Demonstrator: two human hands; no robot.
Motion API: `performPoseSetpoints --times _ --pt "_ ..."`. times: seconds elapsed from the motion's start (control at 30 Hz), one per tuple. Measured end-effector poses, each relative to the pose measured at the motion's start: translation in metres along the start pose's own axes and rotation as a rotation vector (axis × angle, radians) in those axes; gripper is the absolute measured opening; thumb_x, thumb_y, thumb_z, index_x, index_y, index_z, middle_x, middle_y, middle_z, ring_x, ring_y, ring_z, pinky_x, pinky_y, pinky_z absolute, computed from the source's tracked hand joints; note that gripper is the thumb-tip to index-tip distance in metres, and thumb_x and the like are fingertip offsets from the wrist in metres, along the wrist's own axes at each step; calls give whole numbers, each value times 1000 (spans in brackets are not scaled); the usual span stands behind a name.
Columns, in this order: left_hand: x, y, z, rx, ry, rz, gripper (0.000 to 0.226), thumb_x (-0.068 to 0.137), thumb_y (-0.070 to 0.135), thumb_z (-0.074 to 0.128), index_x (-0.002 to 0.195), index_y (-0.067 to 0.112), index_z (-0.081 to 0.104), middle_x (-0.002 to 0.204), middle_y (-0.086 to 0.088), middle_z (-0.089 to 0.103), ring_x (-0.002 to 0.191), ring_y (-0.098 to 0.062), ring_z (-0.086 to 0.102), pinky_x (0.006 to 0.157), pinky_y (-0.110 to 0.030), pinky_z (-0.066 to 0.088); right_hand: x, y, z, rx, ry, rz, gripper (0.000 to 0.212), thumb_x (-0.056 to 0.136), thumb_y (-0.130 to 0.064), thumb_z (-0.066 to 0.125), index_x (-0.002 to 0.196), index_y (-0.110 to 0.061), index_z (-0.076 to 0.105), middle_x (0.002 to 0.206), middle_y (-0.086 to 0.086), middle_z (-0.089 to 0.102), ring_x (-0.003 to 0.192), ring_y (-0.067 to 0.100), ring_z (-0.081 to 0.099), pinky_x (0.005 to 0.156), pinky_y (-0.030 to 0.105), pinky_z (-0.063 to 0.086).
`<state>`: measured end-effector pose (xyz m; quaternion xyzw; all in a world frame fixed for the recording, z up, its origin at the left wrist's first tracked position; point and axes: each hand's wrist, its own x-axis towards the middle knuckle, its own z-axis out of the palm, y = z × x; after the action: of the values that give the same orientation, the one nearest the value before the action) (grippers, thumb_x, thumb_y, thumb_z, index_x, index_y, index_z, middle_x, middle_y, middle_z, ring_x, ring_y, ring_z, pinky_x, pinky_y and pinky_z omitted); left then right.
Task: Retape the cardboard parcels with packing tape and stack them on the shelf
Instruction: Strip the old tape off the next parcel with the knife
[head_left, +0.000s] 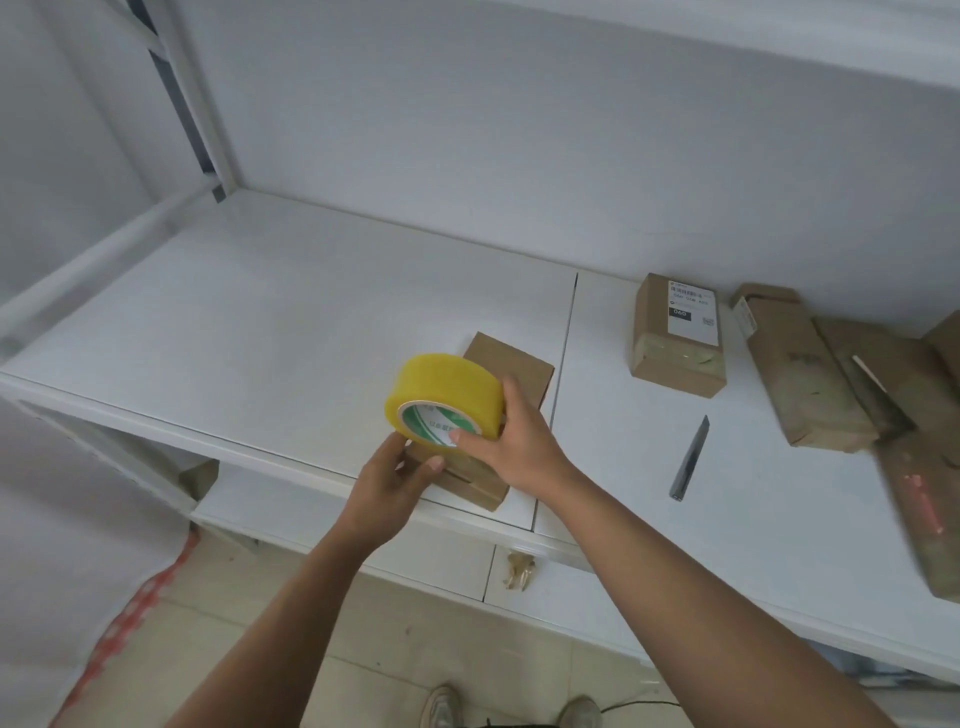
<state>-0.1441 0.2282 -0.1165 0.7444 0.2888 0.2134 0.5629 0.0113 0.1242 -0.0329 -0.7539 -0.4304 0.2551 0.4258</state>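
- While the right hand (511, 441) holds the yellow tape roll (444, 397), its thumb sits on the green and white middle ring and its fingers wrap round the far side of the roll.
- The roll hangs just above the small brown box (511, 366), and it hides the middle of that box.
- The left hand (397, 480) is just under the roll, in front of the small brown box. Its fingers are curled in close at the bottom edge of the roll. I cannot tell if they pinch a loose end of tape or only touch it.
- The small brown box lies on the white shelf (291, 332), close to the front edge. It sits just left of the thin gap between the two shelf boards.
- To the right of the small brown box, and well apart from it, stands a box with a white label (678, 335), near the back wall.
- Between those two boxes, but nearer the front, a thin dark blade (690, 460) lies flat on the shelf.
- Far to the right of the small brown box there is a pile of long flat brown parcels (810, 369), and some lean on each other.
- Below the small brown box, down on the floor, you can see two shoes (511, 712).
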Motion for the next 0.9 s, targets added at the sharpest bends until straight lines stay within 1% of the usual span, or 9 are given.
performPoseSetpoints --times 0.13,0.23,0.3,0.37,0.4,0.47,0.53,0.7,0.9 --pt "-4 4 8 4 43 -21 39 81 57 61 115 40 54 103 16 68 93 -6 64 81 -29 54 0 7 -2 82 -63 36 61 82 -27 81 124 -31 38 108 -11 59 100 10 63 83 36 56" --pt "-9 8 21 18 140 -14 35 87 56 60 118 45 47 104 20 67 97 -4 65 80 -24 54 0 12 -3 107 -72 57 62 81 -24 82 126 -26 39 111 -5 61 101 11 64 87 38 56" --pt "-15 11 34 29 269 -5 56 91 49 64 137 39 36 120 14 63 107 -2 62 84 -17 51 -1 15 -1 106 -47 70 62 80 -26 83 126 -26 42 112 -6 62 102 11 64 89 39 56" --pt "-21 10 46 84 351 -13 98 79 63 70 154 28 16 142 2 53 128 -12 52 104 -36 46 -1 19 4 96 -19 77 62 79 -29 84 126 -27 44 112 -6 64 102 11 65 89 41 56" --pt "-25 10 51 118 349 -26 117 70 72 70 157 26 7 151 -3 44 138 -19 42 112 -46 38 -2 21 6 91 -7 76 61 78 -31 84 125 -27 45 111 -6 64 101 12 66 89 42 56" --pt "-29 10 61 229 322 -10 136 58 82 68 157 24 -4 161 -10 25 147 -25 26 119 -50 25 -1 23 8 72 4 70 63 77 -34 84 126 -28 44 110 -8 64 101 12 65 88 43 56" --pt "-31 12 70 337 332 45 134 57 87 63 155 27 -6 162 -17 17 148 -30 21 117 -50 24 0 24 8 42 -2 73 67 77 -38 83 128 -31 41 111 -11 62 102 12 64 89 43 55" --pt "-26 8 80 461 395 24 129 67 93 46 156 10 2 154 -26 26 142 -37 27 110 -54 31 0 26 9 -27 -12 87 70 75 -46 82 127 -39 37 106 -12 64 97 13 64 86 47 54" --pt "-27 7 82 474 403 -29 136 60 86 62 156 11 1 157 -22 23 145 -33 25 115 -49 27 0 20 -3 -28 -63 49 68 77 -38 83 130 -29 41 112 -7 64 99 12 64 88 41 54"
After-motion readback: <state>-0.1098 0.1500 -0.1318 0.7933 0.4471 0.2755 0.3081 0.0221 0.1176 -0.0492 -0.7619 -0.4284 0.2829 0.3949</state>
